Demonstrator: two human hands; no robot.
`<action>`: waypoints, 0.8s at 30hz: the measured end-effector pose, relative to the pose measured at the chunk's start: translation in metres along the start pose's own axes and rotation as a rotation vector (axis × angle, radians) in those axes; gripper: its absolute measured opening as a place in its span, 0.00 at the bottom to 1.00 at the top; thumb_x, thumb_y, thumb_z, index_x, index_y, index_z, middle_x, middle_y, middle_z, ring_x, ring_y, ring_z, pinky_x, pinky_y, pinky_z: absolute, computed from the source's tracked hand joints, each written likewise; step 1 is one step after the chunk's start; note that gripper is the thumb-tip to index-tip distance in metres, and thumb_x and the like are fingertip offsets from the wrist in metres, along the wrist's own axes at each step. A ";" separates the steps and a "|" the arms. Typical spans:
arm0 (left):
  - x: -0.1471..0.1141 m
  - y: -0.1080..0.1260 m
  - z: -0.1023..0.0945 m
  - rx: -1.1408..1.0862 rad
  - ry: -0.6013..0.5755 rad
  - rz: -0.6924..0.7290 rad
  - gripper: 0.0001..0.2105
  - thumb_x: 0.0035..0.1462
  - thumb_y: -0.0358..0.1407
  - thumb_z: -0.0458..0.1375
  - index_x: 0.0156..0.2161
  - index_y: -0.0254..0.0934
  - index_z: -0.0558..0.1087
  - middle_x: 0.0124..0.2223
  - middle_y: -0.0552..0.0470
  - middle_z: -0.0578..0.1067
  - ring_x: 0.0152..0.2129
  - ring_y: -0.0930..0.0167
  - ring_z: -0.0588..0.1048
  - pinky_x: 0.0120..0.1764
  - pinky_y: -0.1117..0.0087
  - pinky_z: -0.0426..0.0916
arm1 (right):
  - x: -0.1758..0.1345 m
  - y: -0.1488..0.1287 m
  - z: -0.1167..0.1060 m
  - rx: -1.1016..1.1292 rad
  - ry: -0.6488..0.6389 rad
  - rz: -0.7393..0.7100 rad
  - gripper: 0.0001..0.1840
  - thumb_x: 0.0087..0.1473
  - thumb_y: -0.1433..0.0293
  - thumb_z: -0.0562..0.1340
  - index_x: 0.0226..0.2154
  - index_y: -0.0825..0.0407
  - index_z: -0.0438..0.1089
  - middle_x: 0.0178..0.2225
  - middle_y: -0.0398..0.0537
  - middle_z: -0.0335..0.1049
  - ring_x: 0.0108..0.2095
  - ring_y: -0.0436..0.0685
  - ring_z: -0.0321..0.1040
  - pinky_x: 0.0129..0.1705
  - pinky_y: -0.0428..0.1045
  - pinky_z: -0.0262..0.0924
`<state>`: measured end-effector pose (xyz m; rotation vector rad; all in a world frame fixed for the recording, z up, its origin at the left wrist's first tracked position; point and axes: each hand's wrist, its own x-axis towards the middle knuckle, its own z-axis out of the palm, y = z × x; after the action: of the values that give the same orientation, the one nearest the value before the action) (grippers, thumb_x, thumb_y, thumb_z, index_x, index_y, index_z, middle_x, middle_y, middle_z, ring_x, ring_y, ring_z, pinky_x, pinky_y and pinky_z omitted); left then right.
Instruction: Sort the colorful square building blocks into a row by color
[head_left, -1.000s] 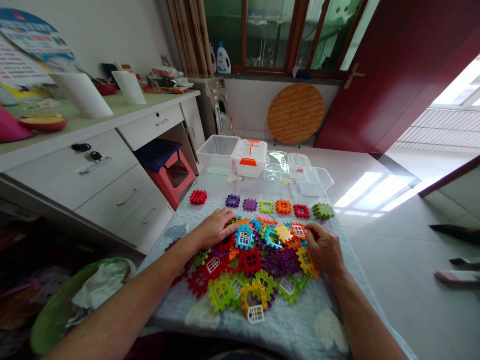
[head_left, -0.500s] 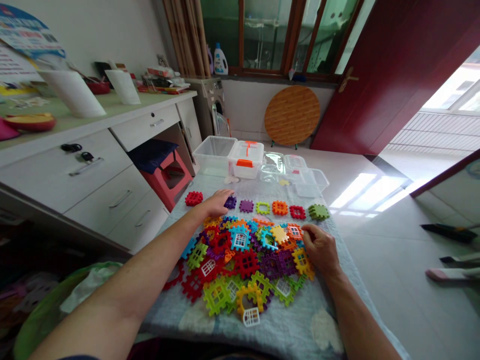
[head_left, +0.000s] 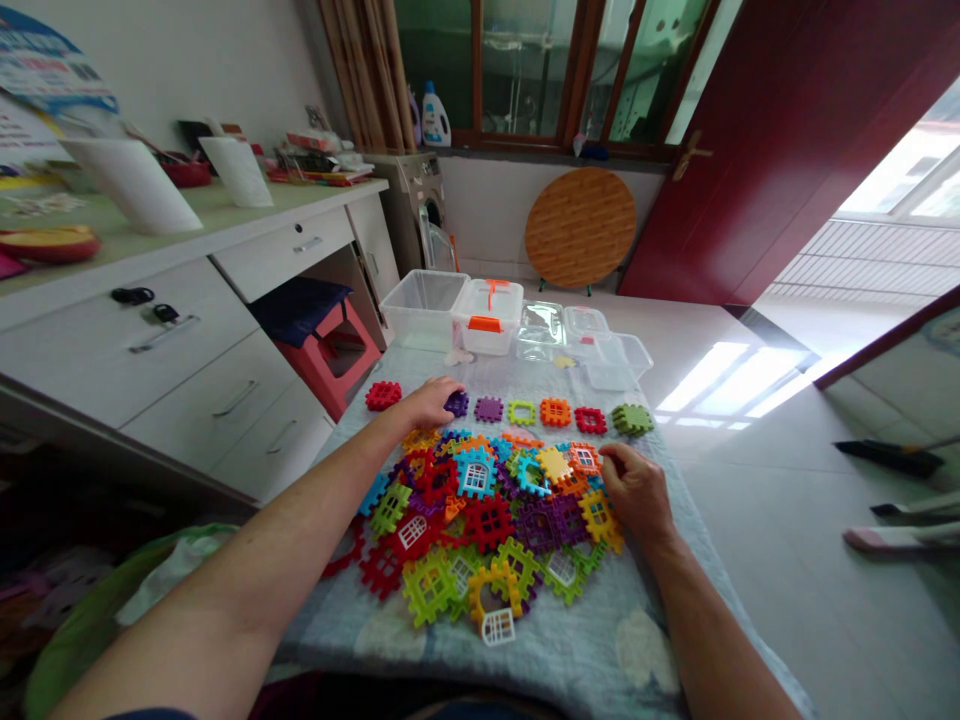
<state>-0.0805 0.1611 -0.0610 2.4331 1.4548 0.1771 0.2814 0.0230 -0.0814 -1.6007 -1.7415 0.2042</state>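
My left hand point(head_left: 433, 402) reaches to the far row of plastic building blocks, its fingers closed at a dark purple block point(head_left: 457, 404) that they partly cover. To its right in the row lie a purple block point(head_left: 489, 409), a lime frame point(head_left: 521, 412), an orange block point(head_left: 555, 411) and a red one point(head_left: 590, 420). A green stack point(head_left: 632, 419) ends the row, and a red block point(head_left: 384, 396) sits left of my hand. My right hand point(head_left: 637, 492) rests curled on the cloth, beside an orange window block point(head_left: 584, 458) at the pile's right edge; nothing shows in it.
A mixed pile of blocks point(head_left: 489, 525) covers the middle of the cloth-covered table point(head_left: 577, 650). At the far edge stand a clear bin point(head_left: 420, 325), a lidded box point(head_left: 487, 340) and clear trays point(head_left: 615, 362). A pink stool point(head_left: 337, 355) is left of the table.
The whole view has shifted slightly. Both hands keep their places relative to the blocks, and no block has visibly moved.
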 end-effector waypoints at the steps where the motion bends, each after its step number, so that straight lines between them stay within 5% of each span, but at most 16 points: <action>1: 0.000 0.001 -0.001 -0.007 0.006 -0.004 0.31 0.42 0.28 0.59 0.56 0.34 0.69 0.54 0.43 0.74 0.53 0.59 0.72 0.58 0.63 0.63 | 0.000 0.000 0.000 -0.001 0.002 0.000 0.12 0.54 0.67 0.55 0.30 0.49 0.74 0.26 0.45 0.74 0.27 0.55 0.69 0.34 0.49 0.61; 7: -0.032 0.009 -0.010 -0.085 0.137 -0.039 0.37 0.47 0.34 0.60 0.63 0.30 0.59 0.62 0.37 0.65 0.60 0.59 0.65 0.62 0.61 0.59 | 0.002 0.001 -0.001 -0.015 0.042 0.004 0.13 0.54 0.68 0.54 0.32 0.51 0.75 0.29 0.47 0.75 0.30 0.56 0.69 0.37 0.50 0.62; 14: -0.115 0.004 -0.008 -0.094 0.201 -0.196 0.23 0.58 0.41 0.48 0.55 0.33 0.69 0.57 0.40 0.72 0.57 0.60 0.69 0.62 0.58 0.59 | 0.003 0.007 0.004 -0.116 -0.083 -0.088 0.11 0.55 0.67 0.56 0.34 0.50 0.75 0.37 0.51 0.73 0.41 0.60 0.67 0.47 0.54 0.60; 20: -0.174 0.002 0.017 -0.172 0.378 -0.400 0.23 0.60 0.46 0.45 0.50 0.35 0.72 0.53 0.40 0.74 0.54 0.59 0.71 0.61 0.56 0.62 | 0.001 0.004 0.004 -0.048 -0.140 -0.058 0.11 0.57 0.66 0.56 0.32 0.51 0.73 0.33 0.49 0.72 0.34 0.57 0.67 0.40 0.51 0.61; 24: -0.191 0.010 0.032 -0.290 0.478 -0.474 0.23 0.60 0.47 0.46 0.51 0.36 0.71 0.55 0.41 0.73 0.55 0.60 0.70 0.61 0.56 0.61 | 0.002 -0.001 0.002 0.067 -0.123 -0.043 0.12 0.56 0.65 0.56 0.32 0.52 0.73 0.30 0.46 0.70 0.27 0.52 0.65 0.34 0.49 0.60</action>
<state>-0.1555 -0.0165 -0.0789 1.8255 1.9910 0.8377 0.2797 0.0250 -0.0812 -1.5296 -1.8407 0.3428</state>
